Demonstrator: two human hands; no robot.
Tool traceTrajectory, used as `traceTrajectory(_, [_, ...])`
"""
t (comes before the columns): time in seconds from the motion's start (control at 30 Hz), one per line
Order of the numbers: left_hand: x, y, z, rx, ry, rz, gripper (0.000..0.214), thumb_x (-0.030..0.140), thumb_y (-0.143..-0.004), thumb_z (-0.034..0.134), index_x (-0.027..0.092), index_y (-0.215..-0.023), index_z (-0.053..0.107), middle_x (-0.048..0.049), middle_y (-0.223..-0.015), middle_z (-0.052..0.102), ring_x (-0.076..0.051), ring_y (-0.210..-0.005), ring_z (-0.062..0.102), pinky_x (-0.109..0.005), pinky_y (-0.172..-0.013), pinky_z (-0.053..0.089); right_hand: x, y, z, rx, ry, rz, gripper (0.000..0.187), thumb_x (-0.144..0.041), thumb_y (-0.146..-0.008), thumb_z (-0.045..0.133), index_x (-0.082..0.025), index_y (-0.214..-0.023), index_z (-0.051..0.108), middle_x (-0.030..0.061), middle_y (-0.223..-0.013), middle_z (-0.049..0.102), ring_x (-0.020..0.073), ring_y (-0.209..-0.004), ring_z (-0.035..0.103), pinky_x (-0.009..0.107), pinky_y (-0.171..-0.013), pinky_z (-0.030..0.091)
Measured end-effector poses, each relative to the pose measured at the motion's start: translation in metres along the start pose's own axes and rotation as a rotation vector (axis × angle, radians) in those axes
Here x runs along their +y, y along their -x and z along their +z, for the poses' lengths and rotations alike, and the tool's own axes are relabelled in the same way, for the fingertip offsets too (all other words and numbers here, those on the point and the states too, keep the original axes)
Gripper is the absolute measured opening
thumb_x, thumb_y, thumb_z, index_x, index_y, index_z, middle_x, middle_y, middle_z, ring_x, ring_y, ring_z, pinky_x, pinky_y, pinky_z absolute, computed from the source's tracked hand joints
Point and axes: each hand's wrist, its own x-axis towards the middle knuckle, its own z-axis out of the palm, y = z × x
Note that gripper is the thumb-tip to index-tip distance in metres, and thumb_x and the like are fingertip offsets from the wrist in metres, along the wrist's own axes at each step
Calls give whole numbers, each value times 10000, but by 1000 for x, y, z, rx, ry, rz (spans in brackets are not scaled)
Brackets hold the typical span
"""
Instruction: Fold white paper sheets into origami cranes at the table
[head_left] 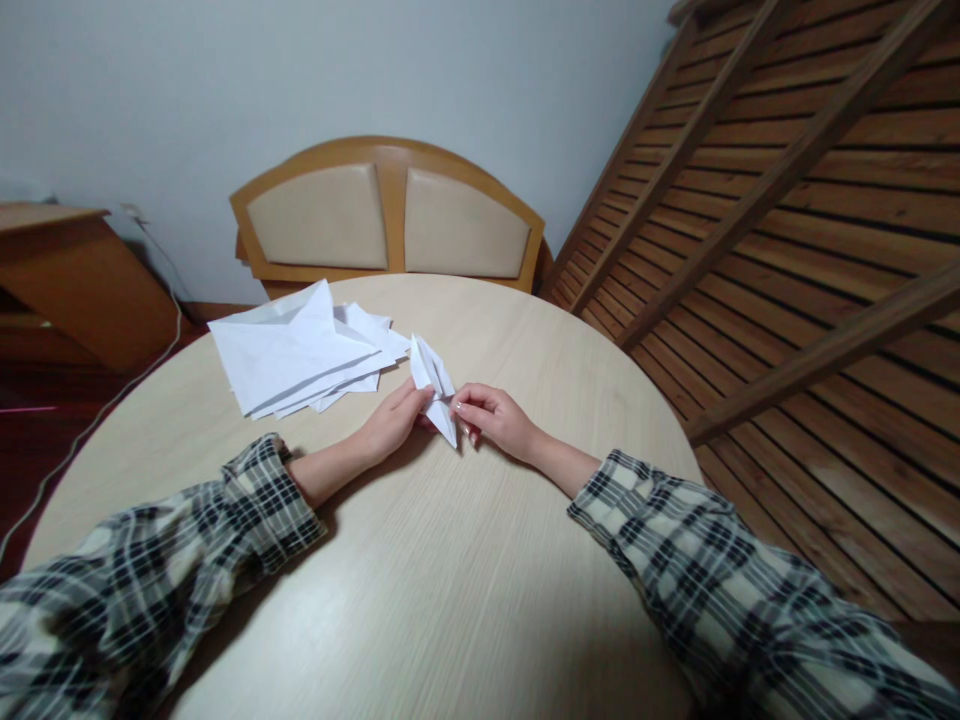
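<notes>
A small piece of folded white paper [429,368], with pointed ends, is held just above the table between my two hands. My left hand [397,420] grips its left side, the thumb on top and the fingers partly hidden beneath. On its right edge, my right hand [496,415] pinches the paper between thumb and fingertips. One sharp point of the paper sticks out toward me between the hands. Just left and beyond lies a stack of white paper sheets [300,340], some of them creased, with a folded peak standing up on top.
The round wooden table [450,600] fills the foreground. Behind it stands a wooden headboard with padded panels [322,215] against the wall. A slatted wooden frame [787,250] leans at the right. At the left are a wooden cabinet [82,270] and a white cable [161,350].
</notes>
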Motion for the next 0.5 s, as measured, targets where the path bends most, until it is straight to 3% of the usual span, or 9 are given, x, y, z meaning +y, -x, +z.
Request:
traceTrajectory(0.17, [-3, -2, 2, -33, 18, -7, 160, 328, -865, 577, 173, -894, 547, 23, -685, 562, -128, -588, 515, -246, -543, 439, 2, -1, 2, 53, -44, -27, 184, -352, -897, 604, -218, -966, 499, -84, -615, 510, 70, -472, 498, 158, -412, 417])
traceTrajectory(0.33, [-10, -4, 0, -80, 91, 16, 238, 368, -843, 656, 170, -912, 543, 41, -664, 542, -97, -548, 496, -216, -519, 432, 1, -1, 3, 60, -42, -47, 253, -298, -907, 577, -225, -1139, 509, -98, -605, 484, 75, -457, 472, 158, -387, 400])
traceTrajectory(0.5, [-11, -4, -1, -88, 106, 25, 245, 380, -830, 674, 173, -893, 558, 38, -668, 555, -95, -562, 501, -212, -532, 440, 1, -1, 3, 55, -16, -52, 246, -278, -911, 574, -212, -1148, 551, -91, -606, 474, 70, -463, 468, 162, -407, 412])
